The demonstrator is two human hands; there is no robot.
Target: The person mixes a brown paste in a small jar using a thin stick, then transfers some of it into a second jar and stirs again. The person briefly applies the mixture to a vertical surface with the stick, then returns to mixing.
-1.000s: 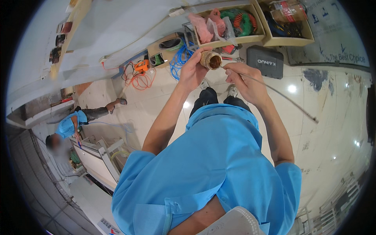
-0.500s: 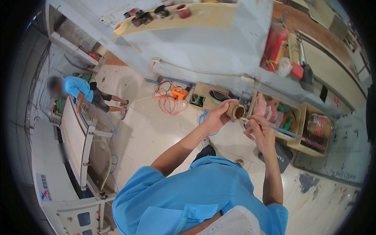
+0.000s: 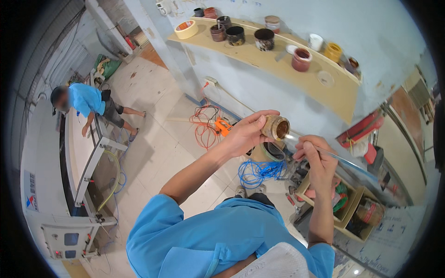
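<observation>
Brown-stained jar (image 3: 277,128) is gripped by the fingers of the left hand (image 3: 248,134), mouth turned toward the right hand (image 3: 320,161). A thin, blurred rod (image 3: 350,164) is pinched in the right fingers, one end near that mouth. Stained pots (image 3: 235,36) are carried on a wall shelf (image 3: 331,102) beyond; blue hose (image 3: 265,169) is seen coiled on the floor (image 3: 162,157).

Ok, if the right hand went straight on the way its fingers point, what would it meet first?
Most likely the open jar in the left hand: the right hand points toward its mouth, though depth is hard to judge here.
</observation>
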